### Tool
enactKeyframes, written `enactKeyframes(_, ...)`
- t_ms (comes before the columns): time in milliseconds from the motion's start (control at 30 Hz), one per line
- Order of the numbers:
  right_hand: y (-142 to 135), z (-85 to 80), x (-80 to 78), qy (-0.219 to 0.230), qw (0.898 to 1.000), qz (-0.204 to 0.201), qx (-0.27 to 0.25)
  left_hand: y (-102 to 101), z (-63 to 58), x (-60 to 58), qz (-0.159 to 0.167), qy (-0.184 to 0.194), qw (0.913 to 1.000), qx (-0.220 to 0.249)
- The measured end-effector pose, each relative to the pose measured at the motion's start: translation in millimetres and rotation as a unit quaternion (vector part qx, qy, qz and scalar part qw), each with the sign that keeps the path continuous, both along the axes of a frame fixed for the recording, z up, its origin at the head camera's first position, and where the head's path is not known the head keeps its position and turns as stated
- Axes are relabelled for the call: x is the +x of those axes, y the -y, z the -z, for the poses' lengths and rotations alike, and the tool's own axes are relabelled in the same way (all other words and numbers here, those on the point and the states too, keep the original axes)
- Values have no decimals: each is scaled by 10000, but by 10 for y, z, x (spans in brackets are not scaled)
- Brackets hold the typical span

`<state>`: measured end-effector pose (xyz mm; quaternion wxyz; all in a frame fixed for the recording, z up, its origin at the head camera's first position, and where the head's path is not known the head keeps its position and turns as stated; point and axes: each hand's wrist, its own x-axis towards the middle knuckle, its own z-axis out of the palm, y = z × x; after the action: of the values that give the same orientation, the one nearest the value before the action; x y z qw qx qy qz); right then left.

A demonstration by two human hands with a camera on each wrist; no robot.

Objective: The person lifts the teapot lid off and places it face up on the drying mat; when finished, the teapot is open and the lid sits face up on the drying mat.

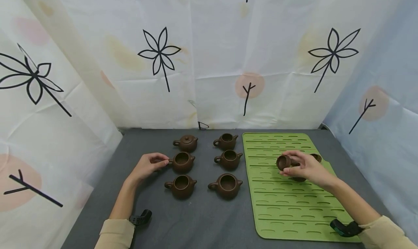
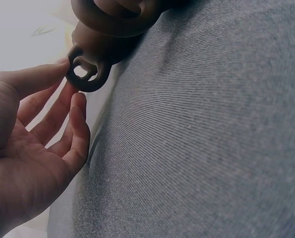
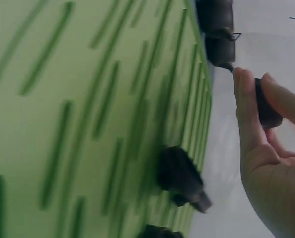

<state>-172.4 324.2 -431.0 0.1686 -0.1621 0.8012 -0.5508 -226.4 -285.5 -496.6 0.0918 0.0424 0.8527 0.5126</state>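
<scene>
My left hand [image 1: 148, 166] pinches the ring handle of a lidless brown teapot [image 1: 183, 162] in the middle of the left column. In the left wrist view, thumb and fingertips meet at the dark handle [image 2: 90, 82]. Over the green mat, my right hand [image 1: 310, 169] grips a small brown teapot lid [image 1: 283, 162], its hollow underside turned leftward. The right wrist view shows that lid [image 3: 267, 106] between thumb and fingers, raised off the mat. More small brown pieces lie below this hand, one lid [image 3: 179, 173] among them; the hand partly hides them in the head view.
A lidded teapot [image 1: 186, 143] stands behind the held one, an open teapot [image 1: 181, 186] in front. Three more open teapots form a second column, the nearest teapot [image 1: 227, 186] close to the green ridged mat [image 1: 277, 220]. Grey cloth [image 1: 196, 223] covers the table; patterned curtains [image 1: 212, 60] enclose it.
</scene>
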Motion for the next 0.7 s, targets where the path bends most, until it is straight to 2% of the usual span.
enactKeyframes(133,-25,123,34,175,9997,171,58,7,3,-8,37,-36,10000,-62)
enactKeyframes(367,-12,280,47,17,9989,31,476,5,-23,-29,103,6,9999,-121)
enactKeyframes(567,-8,321,55,-172,9971,-178,713,0,-93,-60,146,105,9998,-126)
enactKeyframes(700,-11,273,67,-473,9941,-349,906,5,-166,-120,216,121,9995,-198)
